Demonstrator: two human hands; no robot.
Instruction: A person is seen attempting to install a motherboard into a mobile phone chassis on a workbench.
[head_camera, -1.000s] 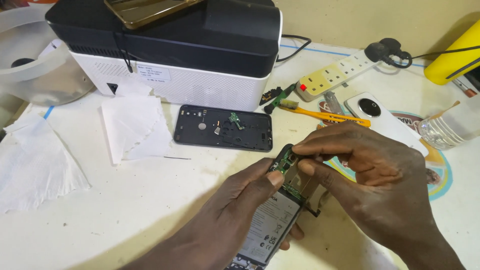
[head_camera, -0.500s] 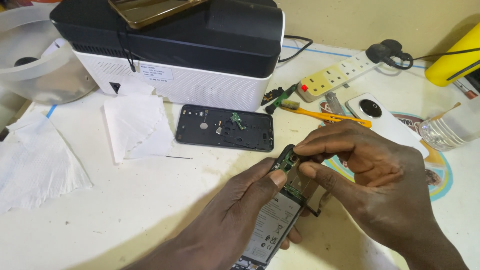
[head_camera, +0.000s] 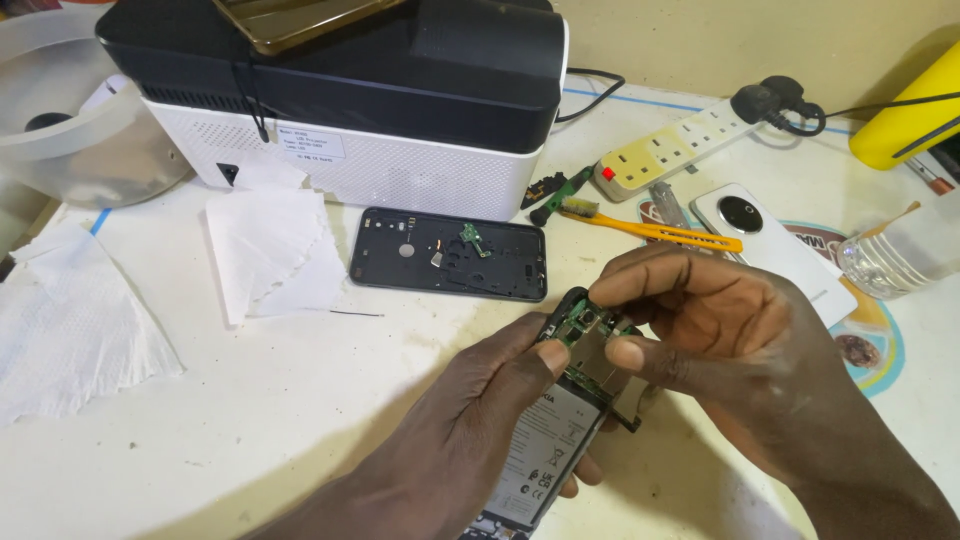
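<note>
Two hands meet on an opened phone (head_camera: 560, 420) at the picture's five o'clock. Left hand (head_camera: 470, 440) cradles its body, thumb clamped on the edge to steady it; right hand (head_camera: 720, 350) pinches the exposed green board at the top end, grip narrow. A white label covers its battery. At eleven o'clock from the grip lies the black back frame (head_camera: 450, 253) on the bench (head_camera: 250, 400); a white-and-black machine (head_camera: 360, 100) with a small pale sticker stands at twelve.

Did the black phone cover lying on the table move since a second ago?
No. The black phone cover lies in the same spot below the printer, beside the white tissue; only the camera shifted slightly.
</note>
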